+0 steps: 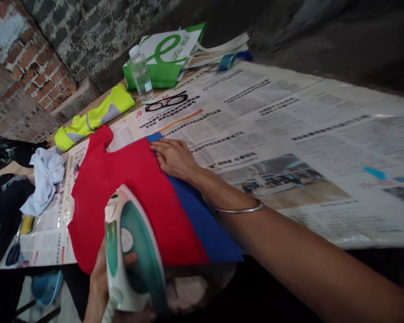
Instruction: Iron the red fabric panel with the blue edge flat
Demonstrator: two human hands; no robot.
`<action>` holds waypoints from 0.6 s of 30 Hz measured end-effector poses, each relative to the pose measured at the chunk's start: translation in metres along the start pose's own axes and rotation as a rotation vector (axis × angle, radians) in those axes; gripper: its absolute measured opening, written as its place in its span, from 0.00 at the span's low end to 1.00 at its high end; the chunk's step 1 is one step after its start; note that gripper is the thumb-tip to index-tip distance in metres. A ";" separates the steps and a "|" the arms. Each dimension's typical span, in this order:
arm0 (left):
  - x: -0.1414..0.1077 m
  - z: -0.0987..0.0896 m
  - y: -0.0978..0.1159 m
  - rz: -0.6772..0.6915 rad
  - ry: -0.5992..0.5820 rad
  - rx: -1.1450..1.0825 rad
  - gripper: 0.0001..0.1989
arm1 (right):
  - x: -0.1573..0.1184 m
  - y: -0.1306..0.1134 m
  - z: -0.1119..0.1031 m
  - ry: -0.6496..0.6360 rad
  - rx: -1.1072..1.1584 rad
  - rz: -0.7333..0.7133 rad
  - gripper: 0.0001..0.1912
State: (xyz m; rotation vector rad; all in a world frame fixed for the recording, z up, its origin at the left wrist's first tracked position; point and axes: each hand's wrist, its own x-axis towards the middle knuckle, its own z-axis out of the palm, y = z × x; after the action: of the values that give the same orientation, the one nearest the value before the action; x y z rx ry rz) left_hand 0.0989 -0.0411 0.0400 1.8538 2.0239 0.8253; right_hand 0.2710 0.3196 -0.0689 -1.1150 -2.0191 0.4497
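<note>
A red cloth piece (pixel 121 175) with curved cut-outs lies on the newspaper-covered table. Blue fabric (pixel 202 220) shows along its right side and at its top corner. My right hand (pixel 177 157), reaching in from the right with a bangle on the wrist, rests palm down on the border of red and blue, fingers stretched out. In my left hand (pixel 99 273) is a white and green steam iron (pixel 136 251), gripped by its handle. The iron is over the lower part of the cloth and the table's front edge, tip pointing away; its soleplate is hidden, so contact cannot be told.
Behind the cloth are glasses (pixel 166 102), a water bottle (pixel 141 74), a green-white bag (pixel 168 54) and a yellow reflective garment (pixel 94 116). Pale cloth (pixel 45 175) and dark clothing (pixel 6 202) lie left. Newspaper (pixel 289 134) covers the right side. A brick wall stands behind.
</note>
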 end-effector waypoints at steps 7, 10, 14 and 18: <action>0.154 0.037 0.016 0.026 -0.149 -0.097 0.34 | 0.007 0.003 -0.001 0.003 0.027 0.018 0.26; 0.209 0.052 0.007 0.042 -0.117 -0.221 0.33 | 0.011 0.003 -0.003 0.022 0.043 0.050 0.25; 0.245 0.063 0.002 0.014 -0.071 -0.347 0.40 | 0.014 0.000 -0.008 -0.010 0.037 0.054 0.23; 0.248 0.062 0.004 0.061 -0.055 -0.373 0.46 | 0.016 -0.003 -0.010 -0.030 0.016 0.038 0.23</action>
State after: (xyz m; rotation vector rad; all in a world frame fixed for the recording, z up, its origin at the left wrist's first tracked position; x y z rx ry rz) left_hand 0.1021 0.2150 0.0354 1.7103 1.6510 1.0711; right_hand 0.2719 0.3303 -0.0528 -1.1440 -2.0200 0.5043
